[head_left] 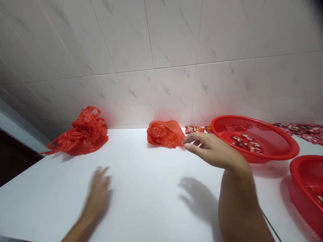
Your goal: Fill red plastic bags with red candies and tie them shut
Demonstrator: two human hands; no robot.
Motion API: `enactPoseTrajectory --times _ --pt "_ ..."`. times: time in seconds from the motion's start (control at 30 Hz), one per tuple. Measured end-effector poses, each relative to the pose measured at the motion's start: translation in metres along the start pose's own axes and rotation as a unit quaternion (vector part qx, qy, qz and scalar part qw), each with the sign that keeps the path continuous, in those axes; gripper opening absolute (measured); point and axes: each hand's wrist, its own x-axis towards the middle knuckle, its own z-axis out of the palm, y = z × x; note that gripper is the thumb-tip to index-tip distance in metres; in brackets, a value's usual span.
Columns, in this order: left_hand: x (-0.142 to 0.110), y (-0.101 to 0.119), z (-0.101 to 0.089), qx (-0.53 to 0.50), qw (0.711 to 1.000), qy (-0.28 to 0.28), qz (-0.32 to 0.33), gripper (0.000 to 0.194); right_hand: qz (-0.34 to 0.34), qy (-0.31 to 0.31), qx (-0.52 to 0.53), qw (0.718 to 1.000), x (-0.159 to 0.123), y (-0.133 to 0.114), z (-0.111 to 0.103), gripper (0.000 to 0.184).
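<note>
Well, from the head camera, first the right hand (214,151): palm down, open, fingers loosely curled and parted, nothing gripped. Its fingertips (188,143) at the pointed corner of a crumpled red plastic bag (164,134), either touching it or just short of it, hard to be sure from this angle. Thin, glossy film bunched into soft creases, resting on a white table top (141,178) right at the foot of the wall. Just behind the fingers, a short row of small printed red sachets (194,129) lying against the wall. Immediately beyond the hand, a round red plastic strainer basket (254,122): moulded mesh sides, thick smooth rim, a small heap of red-and-white wrappers (247,143) on its floor. Cut off by the right edge of the view, a second red strainer basket (295,168) of the same moulded mesh, with similar wrappers inside. Farther back on the right, a flat, loose spread of printed red packets (300,129). Well apart from all this, the left hand (98,193): blurred, open, fingers splayed, holding nothing, low over the white surface. Beyond it, near the table's far left, a larger crumpled red plastic bag (85,132) with looped handles. Behind everything, pale grey-veined wall tiles (151,43).
</note>
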Motion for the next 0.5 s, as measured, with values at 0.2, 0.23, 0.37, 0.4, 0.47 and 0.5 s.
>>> enactPoseTrajectory --times 0.2,0.23,0.37,0.4,0.47,0.5 --pt "0.017 0.107 0.093 0.021 0.976 -0.145 0.163 0.075 0.109 -0.009 0.108 0.988 0.069 0.07 0.112 0.029" --pt "0.026 0.128 0.107 0.01 0.98 -0.133 0.149 0.076 0.121 0.025 0.098 0.987 0.075 0.08 0.13 0.039" --pt "0.061 0.186 0.141 -0.002 0.99 -0.083 0.116 0.071 0.167 0.102 0.049 0.979 0.09 0.105 0.173 0.062" --pt "0.067 0.193 0.146 -0.009 0.99 -0.076 0.115 0.069 0.18 0.111 0.035 0.977 0.093 0.108 0.178 0.061" --pt "0.073 0.199 0.151 -0.025 0.991 -0.06 0.115 0.065 0.197 0.121 0.009 0.973 0.098 0.113 0.183 0.049" --pt "0.074 0.2 0.152 -0.033 0.992 -0.05 0.115 0.063 0.201 0.121 -0.002 0.972 0.101 0.114 0.185 0.04"
